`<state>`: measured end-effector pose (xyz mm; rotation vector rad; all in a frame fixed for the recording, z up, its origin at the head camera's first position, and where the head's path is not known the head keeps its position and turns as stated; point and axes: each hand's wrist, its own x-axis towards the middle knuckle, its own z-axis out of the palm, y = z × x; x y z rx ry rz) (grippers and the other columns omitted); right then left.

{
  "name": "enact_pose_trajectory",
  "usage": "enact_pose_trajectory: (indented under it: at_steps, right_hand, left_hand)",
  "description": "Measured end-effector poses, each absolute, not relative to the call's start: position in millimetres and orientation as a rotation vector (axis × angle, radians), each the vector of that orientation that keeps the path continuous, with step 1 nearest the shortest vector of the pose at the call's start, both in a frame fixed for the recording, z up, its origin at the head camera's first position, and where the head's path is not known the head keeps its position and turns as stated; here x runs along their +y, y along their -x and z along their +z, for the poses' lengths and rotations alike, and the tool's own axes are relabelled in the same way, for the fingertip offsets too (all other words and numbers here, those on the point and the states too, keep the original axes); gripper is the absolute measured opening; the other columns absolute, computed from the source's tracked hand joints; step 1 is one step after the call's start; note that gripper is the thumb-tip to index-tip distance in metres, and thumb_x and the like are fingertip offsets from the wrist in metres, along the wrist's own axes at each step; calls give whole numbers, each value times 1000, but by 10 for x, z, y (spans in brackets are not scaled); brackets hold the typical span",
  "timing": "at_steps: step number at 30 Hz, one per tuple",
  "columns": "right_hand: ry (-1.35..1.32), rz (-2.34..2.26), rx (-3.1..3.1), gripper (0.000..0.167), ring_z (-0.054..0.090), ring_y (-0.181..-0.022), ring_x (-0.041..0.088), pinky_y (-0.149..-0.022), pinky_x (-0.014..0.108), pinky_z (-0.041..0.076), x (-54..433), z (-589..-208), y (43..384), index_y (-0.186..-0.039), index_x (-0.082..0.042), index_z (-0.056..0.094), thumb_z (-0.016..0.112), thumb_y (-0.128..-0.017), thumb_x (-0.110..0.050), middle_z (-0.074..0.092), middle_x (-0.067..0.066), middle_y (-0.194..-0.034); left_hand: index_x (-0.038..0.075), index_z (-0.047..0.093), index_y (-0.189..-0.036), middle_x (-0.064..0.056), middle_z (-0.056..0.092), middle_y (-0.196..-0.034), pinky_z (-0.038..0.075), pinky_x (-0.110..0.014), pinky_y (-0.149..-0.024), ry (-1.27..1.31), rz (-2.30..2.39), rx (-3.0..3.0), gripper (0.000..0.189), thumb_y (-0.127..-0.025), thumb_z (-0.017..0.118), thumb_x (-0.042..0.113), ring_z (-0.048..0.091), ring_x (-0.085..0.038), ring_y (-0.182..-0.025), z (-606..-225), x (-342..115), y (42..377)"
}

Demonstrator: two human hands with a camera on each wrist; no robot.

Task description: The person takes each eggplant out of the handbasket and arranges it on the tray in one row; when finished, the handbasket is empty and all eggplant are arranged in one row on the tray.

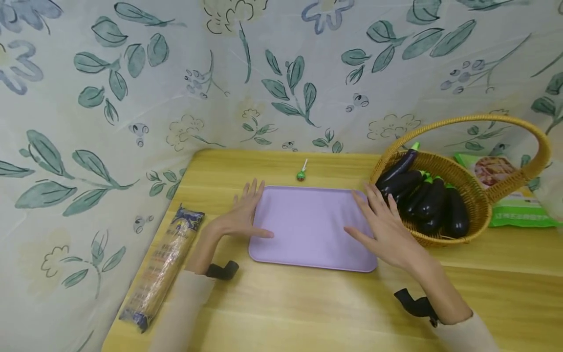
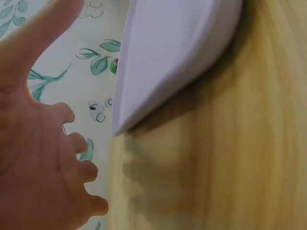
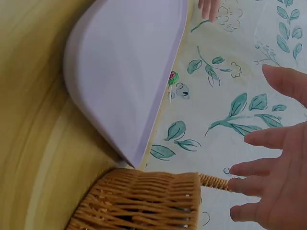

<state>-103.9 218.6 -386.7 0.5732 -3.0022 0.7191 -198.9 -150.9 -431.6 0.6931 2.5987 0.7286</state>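
A shallow purple tray (image 1: 312, 227) lies on the wooden table between the two hands. My left hand (image 1: 244, 215) is held over the tray's left edge with fingers spread; in the left wrist view its palm (image 2: 38, 167) faces the tray side and holds nothing. Over the tray's right edge my right hand (image 1: 387, 234) is spread too, its fingertips near the wicker basket (image 1: 477, 215). The right wrist view shows that hand's fingers (image 3: 264, 165) apart, with nothing between them. Several dark eggplants (image 1: 433, 198) lie in the basket.
Behind the tray lies a lollipop (image 1: 301, 174) in a green wrapper. A long pack of dry noodles (image 1: 164, 269) rests along the table's left edge. A green food bag (image 1: 521, 210) sits behind and right of the basket. Flower-patterned cloth (image 1: 281, 73) hangs at the back and left.
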Motion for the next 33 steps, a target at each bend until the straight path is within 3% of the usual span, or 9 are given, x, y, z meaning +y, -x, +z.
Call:
enact_pose_trajectory:
  at_steps: [4, 15, 27, 33]
  right_hand:
    - [-559, 762, -2965, 84, -1, -161, 45, -129, 66, -11, 2337, -3867, 954, -166, -7, 20, 62, -103, -43, 5, 28, -173]
    - [-384, 774, -2940, 90, -9, -160, 46, -127, 63, -19, 2814, -3936, 883, -167, -10, 9, 64, -102, -39, -5, 29, -172]
    - [-160, 799, -2897, 92, -6, -154, 60, -121, 74, -16, 3114, -3876, 941, -166, -2, 3, 60, -104, -39, -9, 35, -169]
    - [0, 877, -2904, 92, -8, -150, 66, -116, 83, -8, 3240, -3839, 1001, -165, -2, -7, 53, -107, -41, -15, 35, -168]
  left_hand:
    - [12, -14, -165, -21, -23, -171, -11, -74, -123, -711, 745, 2490, 149, -70, 92, 53, -22, -45, -158, -4401, -1671, 2018]
    - [3, -18, -162, -26, -25, -168, -14, -70, -124, -737, 754, 2377, 159, -63, 98, 47, -25, -46, -156, -4472, -1784, 2000]
    - [8, -19, -163, -20, -28, -169, -18, -64, -125, -705, 680, 2388, 163, -59, 99, 51, -28, -41, -156, -4510, -1782, 1974]
    - [8, -19, -163, -19, -27, -169, -17, -63, -126, -714, 665, 2404, 163, -58, 99, 51, -27, -39, -157, -4555, -1779, 1984]
